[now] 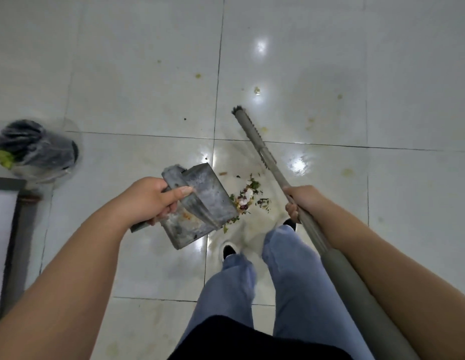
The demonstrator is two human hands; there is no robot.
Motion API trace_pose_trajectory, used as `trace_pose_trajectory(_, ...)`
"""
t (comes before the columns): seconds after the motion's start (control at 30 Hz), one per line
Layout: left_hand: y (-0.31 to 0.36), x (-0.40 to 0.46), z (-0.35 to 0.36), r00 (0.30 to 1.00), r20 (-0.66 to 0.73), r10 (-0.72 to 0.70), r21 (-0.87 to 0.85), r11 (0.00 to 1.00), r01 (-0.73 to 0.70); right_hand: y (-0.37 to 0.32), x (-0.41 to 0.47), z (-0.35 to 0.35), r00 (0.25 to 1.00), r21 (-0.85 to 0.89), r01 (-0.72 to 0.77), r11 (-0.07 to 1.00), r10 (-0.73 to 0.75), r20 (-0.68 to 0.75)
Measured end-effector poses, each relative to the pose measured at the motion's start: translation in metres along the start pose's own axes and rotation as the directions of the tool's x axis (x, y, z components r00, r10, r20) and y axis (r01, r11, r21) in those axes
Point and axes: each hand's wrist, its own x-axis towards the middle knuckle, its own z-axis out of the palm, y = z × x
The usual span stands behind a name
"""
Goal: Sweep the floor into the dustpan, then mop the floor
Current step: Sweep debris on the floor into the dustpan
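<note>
One container stands at the far left: a round bin lined with a black plastic bag (36, 149), blurred, with yellow-green scraps showing at its near-left edge; the rest of its contents cannot be made out. Below it, a dark-framed white mat or panel (5, 229) is cut off by the left border. The left hand (151, 201) grips the handle of a grey metal dustpan (200, 203), fingers curled round it and forefinger laid along the top; the pan is tilted, its lip touching a small pile of green, red and white debris (248, 197) on the glossy white tiled floor (148, 87). A few orange specks lie inside the pan. The right hand (300, 202) is wrapped round the grey broom handle (275, 172), which runs diagonally from the lower right; its far end is blurred, and the bristles cannot be clearly made out. Yellowish stains dot the tiles at right.
</note>
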Motion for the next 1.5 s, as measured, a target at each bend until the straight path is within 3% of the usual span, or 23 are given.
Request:
trace_pose_trajectory(0.17, 0.067, 0.043, 0.019, 0.998, 0.045, 0.041, 0.051, 0.998, -0.043, -0.008, 0.027, -0.072, 0.993, 0.163, -0.007, 0.987, 0.025, -0.113)
trace_pose_trajectory(0.37, 0.166, 0.110, 0.049, 0.998, -0.001, 0.066, 0.043, 0.997, -0.066, -0.044, 0.065, -0.187, 0.982, 0.345, -0.015, 0.938, 0.078, -0.171)
trace_pose_trajectory(0.63, 0.276, 0.179, 0.066, 0.996, 0.009, 0.092, 0.087, 0.992, -0.092, -0.112, 0.112, -0.314, 0.960, 0.350, -0.011, 0.937, 0.108, -0.258)
trace_pose_trajectory(0.8, 0.293, 0.197, 0.066, 0.994, -0.017, 0.109, 0.087, 0.990, -0.107, -0.120, 0.135, -0.300, 0.971, 0.277, -0.151, 0.949, 0.195, -0.141)
trace_pose_trajectory(0.97, 0.270, 0.192, 0.057, 0.996, -0.049, 0.079, 0.053, 0.996, -0.077, -0.067, 0.119, -0.223, 0.946, 0.071, -0.323, 0.944, 0.325, -0.012)
trace_pose_trajectory(1.13, 0.215, 0.160, 0.028, 0.991, -0.123, 0.044, -0.035, 0.998, -0.048, -0.045, 0.100, -0.193, 0.974, -0.002, -0.213, 0.977, 0.212, -0.074)
trace_pose_trajectory(1.33, 0.092, 0.105, -0.006, 0.982, -0.179, -0.064, -0.121, 0.992, 0.043, -0.045, 0.102, -0.150, 0.982, 0.014, -0.073, 0.997, 0.074, -0.174)
trace_pose_trajectory(1.43, 0.021, 0.082, -0.014, 0.976, -0.181, -0.124, -0.141, 0.985, 0.099, -0.034, 0.106, -0.112, 0.986, -0.054, -0.120, 0.991, 0.112, -0.125)
trace_pose_trajectory(1.5, -0.026, 0.066, -0.017, 0.967, -0.199, -0.162, -0.168, 0.977, 0.129, -0.013, 0.101, -0.082, 0.986, -0.192, -0.150, 0.970, 0.132, -0.104)
